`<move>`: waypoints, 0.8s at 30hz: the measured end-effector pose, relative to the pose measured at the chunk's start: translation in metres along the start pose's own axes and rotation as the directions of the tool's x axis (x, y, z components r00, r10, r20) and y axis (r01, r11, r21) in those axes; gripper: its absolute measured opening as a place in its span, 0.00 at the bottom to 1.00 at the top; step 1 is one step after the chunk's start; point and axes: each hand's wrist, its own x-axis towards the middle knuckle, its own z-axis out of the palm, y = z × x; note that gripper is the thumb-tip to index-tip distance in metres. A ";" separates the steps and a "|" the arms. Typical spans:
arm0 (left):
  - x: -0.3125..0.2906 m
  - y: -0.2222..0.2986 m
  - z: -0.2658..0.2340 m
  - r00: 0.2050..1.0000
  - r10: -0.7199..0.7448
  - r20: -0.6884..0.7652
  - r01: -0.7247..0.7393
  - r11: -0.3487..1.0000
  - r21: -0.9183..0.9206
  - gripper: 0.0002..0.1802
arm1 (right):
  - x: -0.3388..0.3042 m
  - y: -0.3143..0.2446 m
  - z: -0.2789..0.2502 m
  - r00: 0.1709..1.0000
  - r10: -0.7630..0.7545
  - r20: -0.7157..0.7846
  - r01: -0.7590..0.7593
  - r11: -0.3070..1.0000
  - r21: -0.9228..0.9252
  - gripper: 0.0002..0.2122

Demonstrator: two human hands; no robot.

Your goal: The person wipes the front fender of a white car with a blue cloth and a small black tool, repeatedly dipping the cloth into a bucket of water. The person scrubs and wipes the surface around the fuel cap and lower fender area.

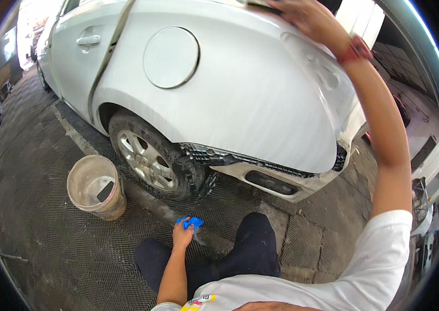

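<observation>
My right arm reaches up to the top of a white car's rear side panel. There my right hand, with a red band at its wrist, is closed on a dark flat block against the bodywork; motion blurs the fingers. Low down, over my bent legs, my left hand grips a crumpled blue cloth. The panel looks dull and faintly streaked, with a round fuel flap. Behind the wheel, black bracketing shows along the panel's lower edge.
A worn, pale bucket stands on the patterned floor left of me, with a dark rectangular piece inside. A pale strip runs along the floor by the wheel. Assorted parts stand at the far right.
</observation>
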 end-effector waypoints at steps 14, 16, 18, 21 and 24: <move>0.001 -0.002 -0.005 0.998 -0.037 -0.057 0.038 0.999 0.012 0.25 | 0.033 -0.076 -0.034 0.992 -0.105 0.070 0.103 0.994 0.039 0.26; 0.001 -0.006 -0.008 0.990 -0.099 -0.102 0.105 0.993 0.058 0.24 | 0.030 -0.110 -0.053 0.981 0.052 0.188 -0.070 0.994 0.087 0.26; 0.004 -0.007 -0.015 0.985 -0.113 -0.132 0.113 0.994 -0.005 0.24 | -0.005 -0.051 -0.010 0.983 -0.163 -0.079 0.160 0.986 -0.050 0.25; 0.002 0.002 -0.022 0.988 -0.117 -0.100 0.112 0.992 -0.053 0.25 | -0.044 -0.013 0.007 0.960 -0.250 -0.127 0.232 0.962 -0.141 0.26; 0.008 0.005 -0.010 0.997 -0.042 -0.059 0.040 0.998 -0.042 0.25 | -0.020 0.005 -0.004 0.987 -0.140 -0.074 0.135 0.989 -0.066 0.26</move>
